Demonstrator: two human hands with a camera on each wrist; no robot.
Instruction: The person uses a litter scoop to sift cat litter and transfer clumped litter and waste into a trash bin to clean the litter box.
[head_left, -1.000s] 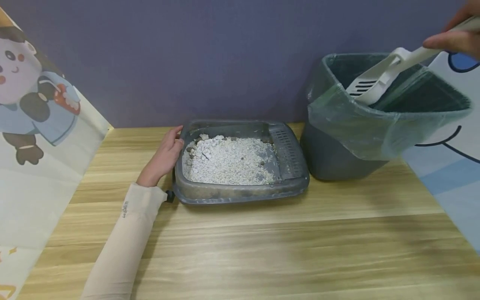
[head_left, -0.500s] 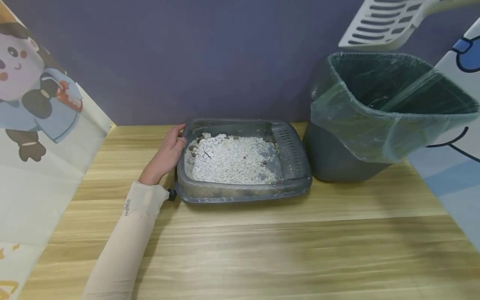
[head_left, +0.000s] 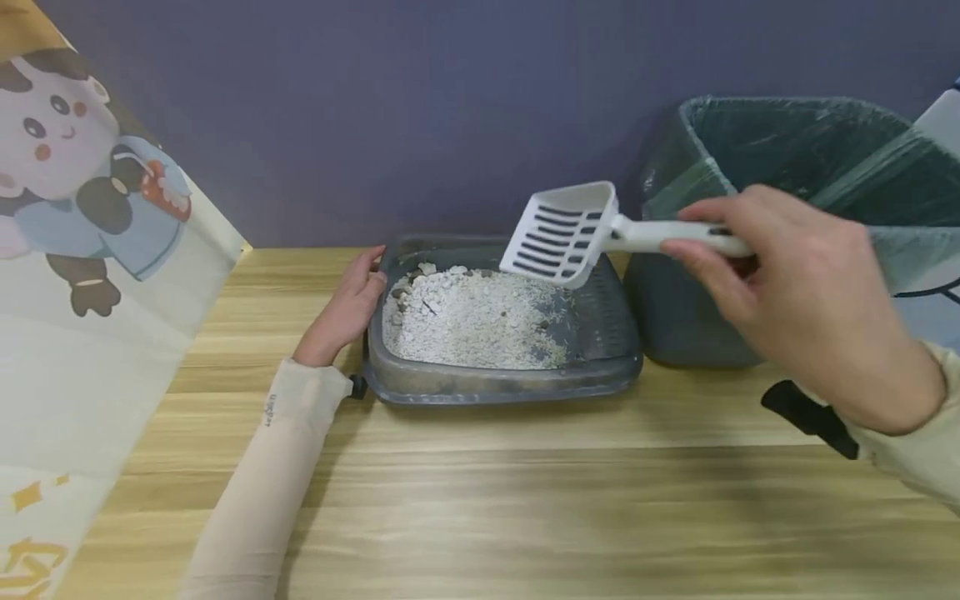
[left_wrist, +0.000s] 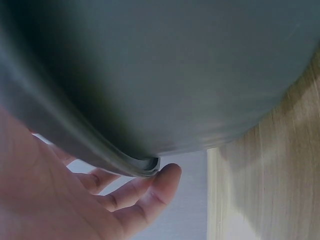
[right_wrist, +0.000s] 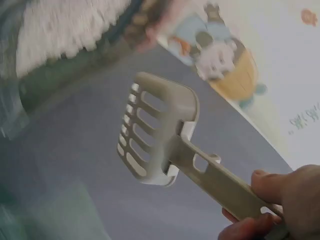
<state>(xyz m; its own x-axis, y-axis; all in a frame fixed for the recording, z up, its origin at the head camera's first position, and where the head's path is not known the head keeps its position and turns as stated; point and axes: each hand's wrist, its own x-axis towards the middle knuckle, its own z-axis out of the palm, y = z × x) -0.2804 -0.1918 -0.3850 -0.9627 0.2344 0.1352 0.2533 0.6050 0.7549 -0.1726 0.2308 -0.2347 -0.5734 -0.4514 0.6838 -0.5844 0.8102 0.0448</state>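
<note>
Two hands are working with one slotted litter scoop [head_left: 558, 237] and one grey litter tray [head_left: 495, 387]. The right hand [head_left: 817, 292] is grasping the scoop by its handle, and the scoop's head is hovering above the tray's far right part. The left hand [head_left: 345, 308] is resting along the tray's left rim, fingers loosely extended and touching it. One spread of pale litter [head_left: 480, 325] is lying in the tray, with several darker clumps sitting at its left and back edges; their exact count is unclear.

One grey bin [head_left: 678, 325] is standing just right of the tray, wearing one translucent green liner [head_left: 911, 250]. The right hand is blocking part of the bin, and the scoop is hiding some of the tray's back rim. A dark wall [head_left: 420, 125] is rising behind, and one cartoon figure [head_left: 82, 167] is decorating the left panel.
</note>
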